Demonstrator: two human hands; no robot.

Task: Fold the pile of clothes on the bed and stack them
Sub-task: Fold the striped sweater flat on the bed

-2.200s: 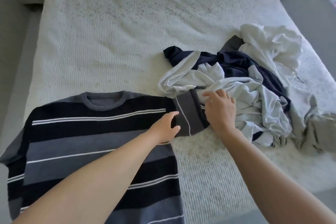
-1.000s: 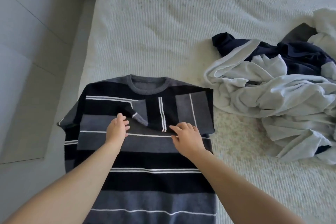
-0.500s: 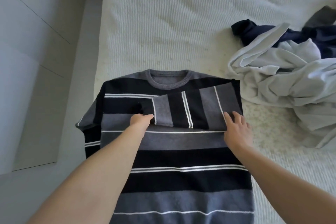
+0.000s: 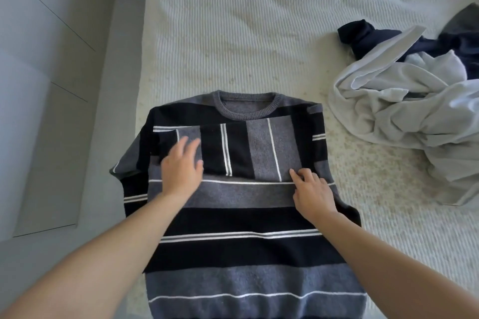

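Striped sweater (image 4: pixel 241 220) flat on bed (image 4: pixel 233 33) near edge, right sleeve (image 4: pixel 246 150) folded across chest, left hand (image 4: pixel 181 171) fingers straight, blurred, on cuff, right hand (image 4: pixel 312 194) fingertips pressing sleeve edge, unfolded pile (image 4: pixel 414 101) far right.

one sweater (image 4: pixel 241 220), one clothes pile (image 4: pixel 414 111), two hands

Sweater (image 4: pixel 243 220) laid flat on bed (image 4: pixel 233 33), near its left edge; one sleeve (image 4: pixel 259 150) folded across chest. Clothes pile (image 4: pixel 414 106) to the right, apart. Both hands (image 4: pixel 181 171) (image 4: pixel 312 193) rested on sweater.
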